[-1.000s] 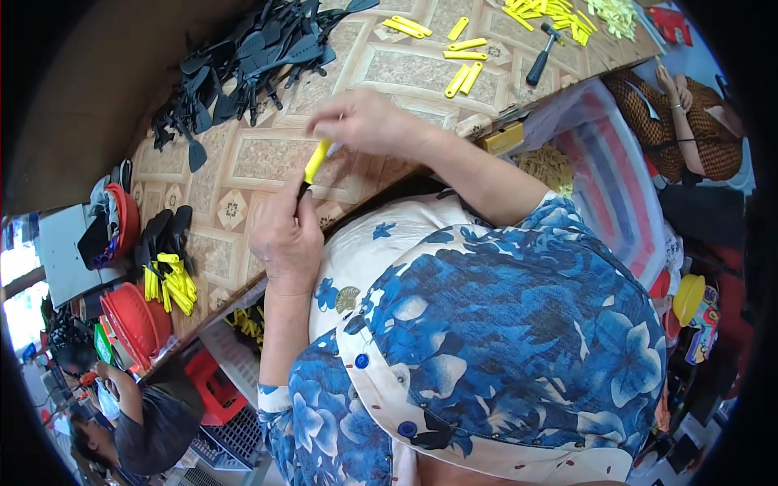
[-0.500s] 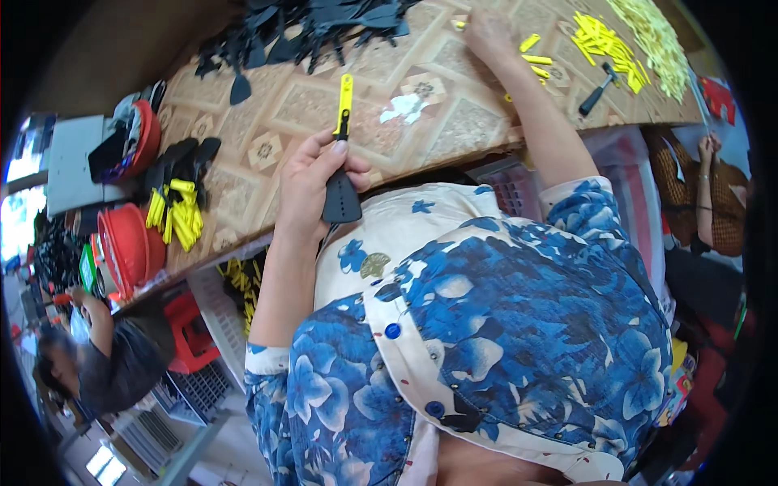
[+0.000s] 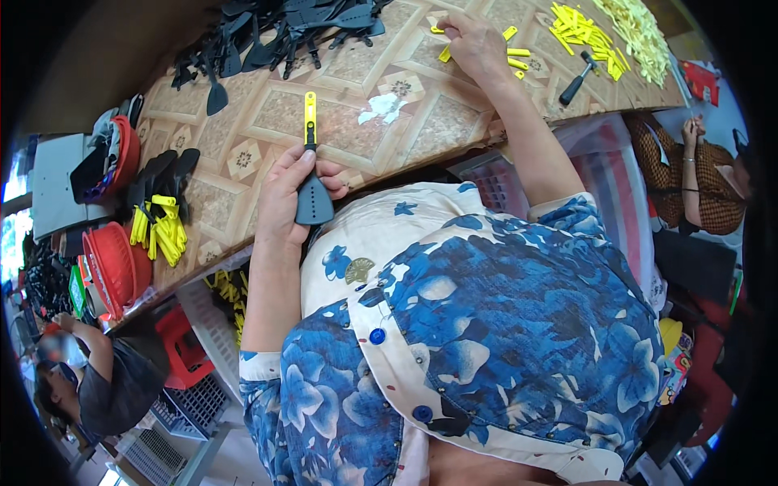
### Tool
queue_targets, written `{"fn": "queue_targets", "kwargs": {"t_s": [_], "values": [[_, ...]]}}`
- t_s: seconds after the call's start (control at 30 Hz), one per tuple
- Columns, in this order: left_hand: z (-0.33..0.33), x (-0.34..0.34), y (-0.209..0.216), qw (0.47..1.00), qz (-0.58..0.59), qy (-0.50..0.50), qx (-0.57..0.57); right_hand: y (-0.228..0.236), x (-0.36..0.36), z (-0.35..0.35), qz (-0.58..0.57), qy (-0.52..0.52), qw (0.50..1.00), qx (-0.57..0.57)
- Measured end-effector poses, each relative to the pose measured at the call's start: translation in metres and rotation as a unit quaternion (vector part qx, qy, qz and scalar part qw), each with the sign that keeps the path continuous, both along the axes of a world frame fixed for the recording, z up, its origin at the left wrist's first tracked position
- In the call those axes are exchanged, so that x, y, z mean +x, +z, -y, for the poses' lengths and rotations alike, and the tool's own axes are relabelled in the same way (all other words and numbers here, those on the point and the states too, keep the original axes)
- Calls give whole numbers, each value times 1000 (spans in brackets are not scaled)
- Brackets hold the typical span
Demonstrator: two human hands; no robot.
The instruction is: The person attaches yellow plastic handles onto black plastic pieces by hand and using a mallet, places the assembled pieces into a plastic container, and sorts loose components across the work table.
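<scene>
Patterned brown table (image 3: 454, 105) with black spatulas (image 3: 279, 34), yellow handle pieces (image 3: 580, 31), 1 hammer (image 3: 575, 86)

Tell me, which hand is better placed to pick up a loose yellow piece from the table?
Probably the right hand: it is among the loose yellow pieces. The left hand is occupied, holding a black spatula nearer the body.

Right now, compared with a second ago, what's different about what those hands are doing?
The right hand has moved away from the yellow-handled black tool, forward and right, its fingertips now at a loose yellow strip; whether it grips that is unclear. The left hand still holds the tool, whose black blade now shows. The hammer and the heap of black blades stayed on the table.
</scene>
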State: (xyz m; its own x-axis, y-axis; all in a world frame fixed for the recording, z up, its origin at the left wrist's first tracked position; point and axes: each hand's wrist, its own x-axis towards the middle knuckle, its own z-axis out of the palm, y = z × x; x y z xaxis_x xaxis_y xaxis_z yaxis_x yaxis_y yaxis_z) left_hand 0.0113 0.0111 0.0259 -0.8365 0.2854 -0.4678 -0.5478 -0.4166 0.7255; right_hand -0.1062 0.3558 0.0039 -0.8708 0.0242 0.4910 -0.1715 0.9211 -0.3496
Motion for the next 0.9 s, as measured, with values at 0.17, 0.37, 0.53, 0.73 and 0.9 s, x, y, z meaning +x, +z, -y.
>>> {"fn": "queue_targets", "kwargs": {"t_s": [0.17, 0.37, 0.53, 0.73, 0.9], "values": [[0, 1, -2, 1000, -3, -4, -7, -12, 15, -15, 40, 35, 995, 89], [-1, 0, -4, 1000, -9, -16, -2, -18, 13, -17, -13, 50, 988, 144], [-3, 4, -3, 1000, -12, -4, -7, -15, 12, 4, -51, 70, 994, 74], [-6, 4, 1, 999, -8, -10, -46, 15, 36, 91, 117, 298, 908, -272], [-10, 6, 6, 996, -17, -30, -76, 30, 50, 133, 104, 391, 898, -174]]}}
